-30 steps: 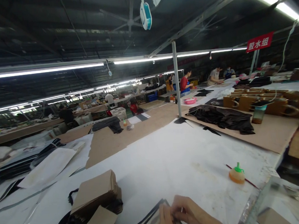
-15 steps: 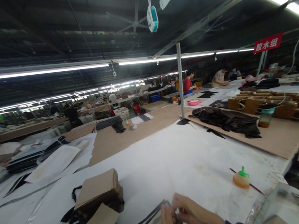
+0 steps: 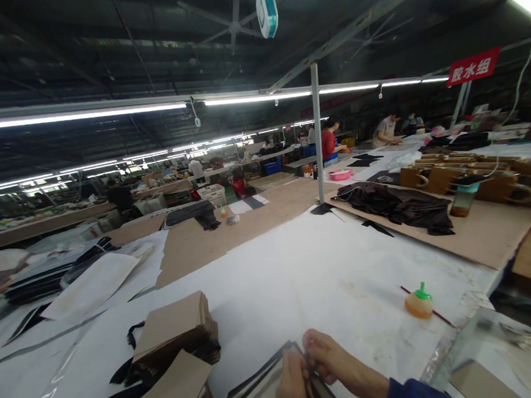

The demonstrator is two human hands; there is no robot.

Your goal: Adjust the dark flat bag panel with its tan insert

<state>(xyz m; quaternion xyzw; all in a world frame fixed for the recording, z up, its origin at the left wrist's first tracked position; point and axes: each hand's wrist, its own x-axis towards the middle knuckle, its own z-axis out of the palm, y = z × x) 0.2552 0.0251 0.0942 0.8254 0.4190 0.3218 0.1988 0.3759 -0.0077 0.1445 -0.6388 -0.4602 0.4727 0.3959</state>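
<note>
A flat dark-edged panel (image 3: pixel 262 386) is lying at the near edge of the white-covered table (image 3: pixel 317 274), and both hands are meeting on its right corner. The left hand (image 3: pixel 293 388) is pinching the panel's edge with fingers closed on it, while the right hand (image 3: pixel 333 362) is curling in from the other side, fingertips pressing the same spot; neither hand is spread wide. Judging from this, the step in hand is working or folding that edge, and the next move is likely calling for a steady pinch sliding along the border without letting the piece skew. Just to the left, a stack of brown card pieces (image 3: pixel 175 335) is sitting over black straps (image 3: pixel 123 373). Well to the right, a small orange bottle with a green cap (image 3: pixel 418 303) is resting beside a thin red stick (image 3: pixel 440 317). Farther off, dark fabric (image 3: pixel 399 204) is lying heaped on a brown board, and other people are working at distant tables.
</note>
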